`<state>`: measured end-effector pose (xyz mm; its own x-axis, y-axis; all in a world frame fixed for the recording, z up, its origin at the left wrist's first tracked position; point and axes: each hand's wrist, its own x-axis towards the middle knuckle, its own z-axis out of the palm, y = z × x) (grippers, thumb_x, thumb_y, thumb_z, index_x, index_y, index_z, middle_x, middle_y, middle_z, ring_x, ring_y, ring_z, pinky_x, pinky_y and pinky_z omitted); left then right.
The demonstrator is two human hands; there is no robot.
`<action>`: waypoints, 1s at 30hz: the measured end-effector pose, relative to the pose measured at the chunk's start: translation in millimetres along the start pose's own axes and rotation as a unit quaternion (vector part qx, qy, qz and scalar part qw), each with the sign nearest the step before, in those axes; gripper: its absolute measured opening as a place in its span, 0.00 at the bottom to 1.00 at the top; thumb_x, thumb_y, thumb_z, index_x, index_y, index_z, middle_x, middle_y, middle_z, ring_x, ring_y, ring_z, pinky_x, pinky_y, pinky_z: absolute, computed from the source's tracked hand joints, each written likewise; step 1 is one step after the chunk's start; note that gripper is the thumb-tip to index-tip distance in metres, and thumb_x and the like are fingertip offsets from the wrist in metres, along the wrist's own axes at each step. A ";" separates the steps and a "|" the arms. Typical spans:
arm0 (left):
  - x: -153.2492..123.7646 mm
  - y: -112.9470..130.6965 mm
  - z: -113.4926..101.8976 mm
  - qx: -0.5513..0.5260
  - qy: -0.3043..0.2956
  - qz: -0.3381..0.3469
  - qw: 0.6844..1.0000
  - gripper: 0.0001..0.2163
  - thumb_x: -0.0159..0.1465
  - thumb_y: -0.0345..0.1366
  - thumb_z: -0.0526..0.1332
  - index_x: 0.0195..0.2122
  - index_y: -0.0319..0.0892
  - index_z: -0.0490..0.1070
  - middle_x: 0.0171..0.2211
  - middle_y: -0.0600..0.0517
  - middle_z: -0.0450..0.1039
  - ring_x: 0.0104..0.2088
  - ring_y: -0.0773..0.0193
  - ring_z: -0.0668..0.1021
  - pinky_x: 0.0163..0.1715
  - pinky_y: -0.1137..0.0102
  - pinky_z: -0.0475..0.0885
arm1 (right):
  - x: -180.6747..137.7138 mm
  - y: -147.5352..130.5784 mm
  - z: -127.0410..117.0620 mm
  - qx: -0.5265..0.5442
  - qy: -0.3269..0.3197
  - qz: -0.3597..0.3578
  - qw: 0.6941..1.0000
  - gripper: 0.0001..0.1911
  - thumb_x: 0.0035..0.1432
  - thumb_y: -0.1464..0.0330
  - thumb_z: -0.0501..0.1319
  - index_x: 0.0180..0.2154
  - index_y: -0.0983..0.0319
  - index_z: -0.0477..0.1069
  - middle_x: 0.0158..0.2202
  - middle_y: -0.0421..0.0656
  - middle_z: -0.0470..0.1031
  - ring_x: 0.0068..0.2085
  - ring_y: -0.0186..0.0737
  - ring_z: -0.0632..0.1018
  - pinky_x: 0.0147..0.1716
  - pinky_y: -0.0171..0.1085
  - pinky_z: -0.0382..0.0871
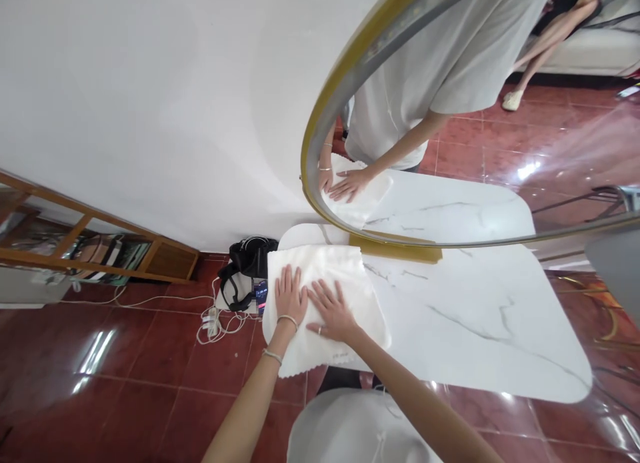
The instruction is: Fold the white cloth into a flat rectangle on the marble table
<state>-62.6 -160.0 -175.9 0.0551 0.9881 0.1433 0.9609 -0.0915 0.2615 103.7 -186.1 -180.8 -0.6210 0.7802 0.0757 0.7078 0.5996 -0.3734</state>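
Observation:
A white cloth (320,263) lies on the left end of a white marble table (475,316), hanging a little over the near edge. My left hand (290,295) rests flat on the cloth with fingers stretched out. My right hand (331,311) lies flat beside it, fingers spread, a ring on one finger. Both hands press on the cloth and hold nothing. A round gold-framed mirror (400,248) stands at the table's back and reflects my hands and the cloth.
A white wall stands behind the mirror. A black bag (247,266) and white cables (215,321) lie on the red tiled floor left of the table. A wooden shelf (100,246) runs along the left wall. The mirror reflects another person's legs by a sofa.

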 end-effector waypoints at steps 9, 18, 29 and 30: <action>3.1 82.2 31.7 -0.023 -0.008 0.022 0.999 0.25 0.67 0.35 0.47 0.66 0.40 0.52 0.68 0.42 0.45 0.68 0.53 0.48 0.64 0.50 0.47 | -53.7 67.0 -40.7 0.030 -0.063 0.034 0.997 0.44 0.57 0.45 0.55 0.67 0.57 0.43 0.69 0.44 0.44 0.68 0.48 0.46 0.66 0.54 0.33; 19.6 150.6 43.7 -0.164 -0.056 0.080 0.982 0.22 0.62 0.35 0.57 0.59 0.44 0.64 0.62 0.44 0.60 0.63 0.50 0.61 0.61 0.51 0.56 | -113.6 105.4 -70.9 0.020 -0.059 0.126 0.990 0.40 0.58 0.51 0.59 0.66 0.55 0.48 0.69 0.41 0.46 0.68 0.42 0.48 0.66 0.51 0.39; 50.5 151.1 35.5 -0.177 0.010 -0.171 0.969 0.23 0.58 0.38 0.62 0.54 0.39 0.64 0.40 0.46 0.73 0.34 0.61 0.78 0.37 0.64 0.74 | -151.6 120.2 -77.8 0.047 -0.054 0.140 0.988 0.36 0.58 0.55 0.60 0.65 0.53 0.52 0.68 0.41 0.48 0.68 0.43 0.49 0.65 0.51 0.41; 48.9 155.3 33.3 -0.177 0.005 -0.178 0.968 0.20 0.57 0.38 0.63 0.51 0.39 0.68 0.35 0.48 0.74 0.33 0.59 0.78 0.36 0.64 0.74 | -155.5 118.1 -76.3 0.050 -0.053 0.143 0.987 0.36 0.57 0.56 0.60 0.65 0.53 0.53 0.68 0.42 0.48 0.68 0.44 0.49 0.65 0.52 0.40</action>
<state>98.4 -121.7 -160.0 -0.2664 0.9638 -0.0080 0.7647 0.2164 0.6069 309.5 -222.9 -166.1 -0.4365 0.8884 -0.1419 0.8257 0.3330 -0.4554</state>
